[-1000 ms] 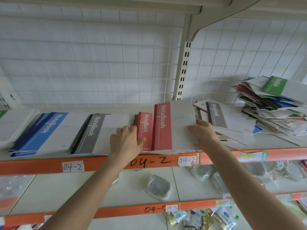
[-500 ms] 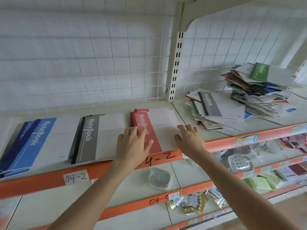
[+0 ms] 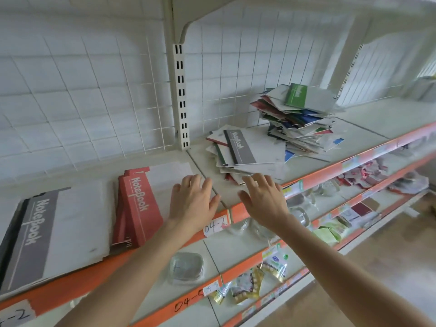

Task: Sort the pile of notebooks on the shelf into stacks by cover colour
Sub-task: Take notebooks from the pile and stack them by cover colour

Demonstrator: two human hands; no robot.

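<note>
A stack of red notebooks (image 3: 139, 204) lies on the shelf (image 3: 368, 128), with a grey stack (image 3: 54, 234) to its left. My left hand (image 3: 192, 200) hovers flat over the red stack's white right part, fingers spread, holding nothing. My right hand (image 3: 263, 200) is open above the shelf's front edge, just short of a small loose heap topped by a grey notebook (image 3: 240, 149). Behind that heap rises the tall mixed pile (image 3: 299, 119) with a green notebook (image 3: 296, 95) on top.
A white wire grid backs the shelf, and a slotted upright post (image 3: 181, 95) stands behind the red stack. The orange shelf lip (image 3: 313, 174) carries price tags. Lower shelves hold clear plastic packs (image 3: 186, 267) and sachets (image 3: 250, 282).
The view swung right. My left hand slid from the red stack's spine side to its right part. My right hand left the red stack and moved right toward the loose heap.
</note>
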